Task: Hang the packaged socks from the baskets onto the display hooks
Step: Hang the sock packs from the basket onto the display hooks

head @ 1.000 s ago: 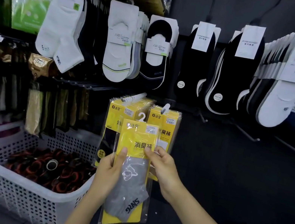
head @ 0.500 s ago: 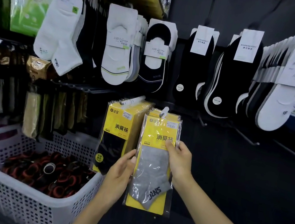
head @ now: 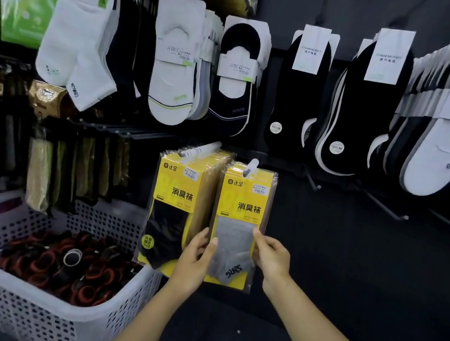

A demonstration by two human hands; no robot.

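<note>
A: Where's the grey sock pack (head: 237, 232)?
B: Between both hands, hanging, its white hanger (head: 250, 167) above the fingertips.
A: Grip?
B: Left hand (head: 196, 258) pinches its left edge, right hand (head: 273, 257) pinches its right edge.
A: Basket (head: 12, 310)?
B: Left of the left hand, lower

Both hands raised side by side on one grey sock pack (head: 232, 243)

The left forearm (head: 149, 322) rises from the near edge, angled up and to the right. The left hand (head: 196, 258) grips the pack's left edge, thumb laid over the front and the other fingers curled at the edge. The right forearm (head: 323, 338) comes in from the near right, slanting up and to the left. The right hand (head: 271, 256) pinches the pack's right edge with bent fingers, knuckles turned to the right.
</note>
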